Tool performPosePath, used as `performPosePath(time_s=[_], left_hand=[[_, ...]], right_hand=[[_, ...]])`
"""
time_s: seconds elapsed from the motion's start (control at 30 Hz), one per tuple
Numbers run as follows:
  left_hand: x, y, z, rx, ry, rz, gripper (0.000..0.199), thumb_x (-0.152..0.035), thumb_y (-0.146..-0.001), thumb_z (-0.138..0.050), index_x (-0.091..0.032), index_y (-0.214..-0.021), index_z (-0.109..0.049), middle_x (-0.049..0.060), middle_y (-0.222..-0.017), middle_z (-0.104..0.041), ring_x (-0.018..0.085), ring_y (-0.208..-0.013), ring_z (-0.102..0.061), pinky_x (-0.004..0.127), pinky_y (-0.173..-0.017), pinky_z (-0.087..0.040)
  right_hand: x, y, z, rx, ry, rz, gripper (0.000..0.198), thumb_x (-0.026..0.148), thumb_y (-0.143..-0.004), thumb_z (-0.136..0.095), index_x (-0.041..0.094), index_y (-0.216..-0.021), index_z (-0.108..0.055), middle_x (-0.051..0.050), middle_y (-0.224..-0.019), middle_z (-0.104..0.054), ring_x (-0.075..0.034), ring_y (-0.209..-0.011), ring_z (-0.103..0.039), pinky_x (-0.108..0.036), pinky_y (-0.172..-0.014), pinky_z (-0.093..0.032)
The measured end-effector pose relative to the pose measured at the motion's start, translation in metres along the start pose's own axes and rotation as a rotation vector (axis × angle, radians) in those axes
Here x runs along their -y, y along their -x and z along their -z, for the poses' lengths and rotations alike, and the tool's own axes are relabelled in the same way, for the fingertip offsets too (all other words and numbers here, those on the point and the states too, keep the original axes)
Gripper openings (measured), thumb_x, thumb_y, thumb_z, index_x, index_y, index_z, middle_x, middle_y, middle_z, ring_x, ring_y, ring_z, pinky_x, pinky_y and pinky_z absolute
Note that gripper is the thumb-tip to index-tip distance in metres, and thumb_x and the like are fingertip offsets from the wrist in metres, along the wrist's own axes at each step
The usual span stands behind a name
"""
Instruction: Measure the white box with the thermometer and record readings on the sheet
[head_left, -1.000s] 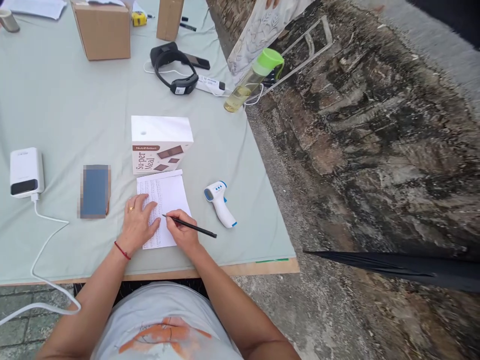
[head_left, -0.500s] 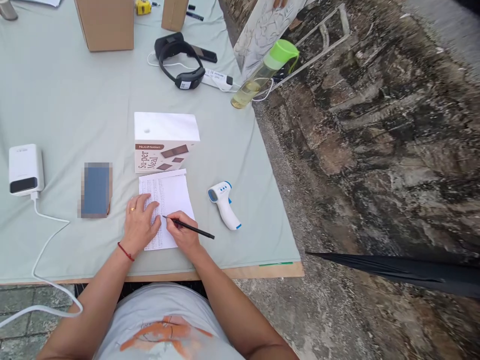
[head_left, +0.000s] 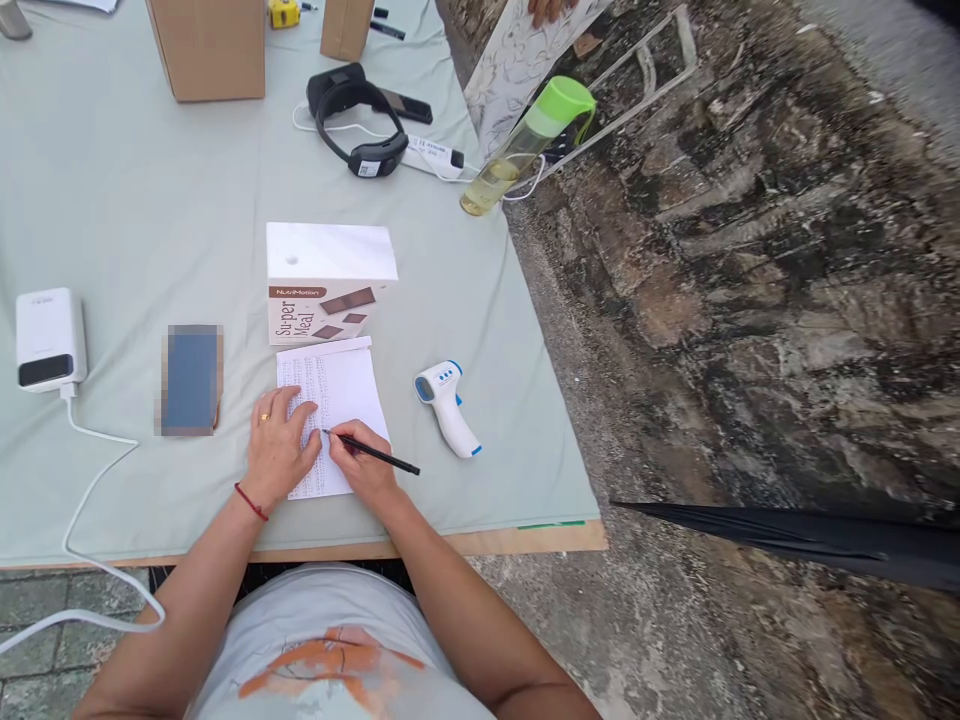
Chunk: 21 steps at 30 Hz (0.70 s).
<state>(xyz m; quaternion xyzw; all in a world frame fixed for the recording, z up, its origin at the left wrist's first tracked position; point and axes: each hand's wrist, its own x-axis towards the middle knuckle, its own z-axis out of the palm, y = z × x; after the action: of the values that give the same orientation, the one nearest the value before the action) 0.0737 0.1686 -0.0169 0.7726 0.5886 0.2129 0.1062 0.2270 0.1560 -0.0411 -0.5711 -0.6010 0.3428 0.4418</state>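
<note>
A white notepad (head_left: 352,390) lies in front of me, its left half covered in columns of small dark writing too fine to read. My left hand (head_left: 277,440) rests over the pad's left side with fingers spread, a ring and a red wrist cord on it. Pinched in my right hand (head_left: 365,462) is a black pen (head_left: 382,456), its tip touching or just above the writing. Just behind the pad stands a white and brown "Super Meal" box (head_left: 330,285). To the right lies a white and blue infrared thermometer (head_left: 448,408).
A blurred-out phone-like rectangle (head_left: 192,380) and a white power bank (head_left: 51,338) with cable lie left. Farther back are a black headset (head_left: 360,120), a green-capped bottle (head_left: 525,145), a cardboard box (head_left: 208,50) and a yellow tape measure (head_left: 284,13). Another person's hand (head_left: 551,10) shows at the top.
My right hand and the pen have shifted very slightly left, the pen's rear end swinging inward. My left hand stays put. The other person's hand shows more at the top.
</note>
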Motion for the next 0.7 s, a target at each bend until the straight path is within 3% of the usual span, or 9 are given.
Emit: performPosePath(time_s=[0.7], left_hand=[[0.0014, 0.0004, -0.0009, -0.010, -0.011, -0.021, 0.025, -0.023, -0.090, -0.056, -0.020, -0.113, -0.067, 0.015, -0.131, -0.059, 0.032, -0.128, -0.051, 0.052, -0.111, -0.040]], right_hand=[[-0.0019, 0.0003, 0.0010, -0.024, -0.066, -0.073, 0.011, 0.031, -0.080, -0.056, 0.024, -0.073, -0.062, 0.002, -0.066, -0.063, -0.014, -0.057, -0.054, -0.028, -0.058, -0.047]])
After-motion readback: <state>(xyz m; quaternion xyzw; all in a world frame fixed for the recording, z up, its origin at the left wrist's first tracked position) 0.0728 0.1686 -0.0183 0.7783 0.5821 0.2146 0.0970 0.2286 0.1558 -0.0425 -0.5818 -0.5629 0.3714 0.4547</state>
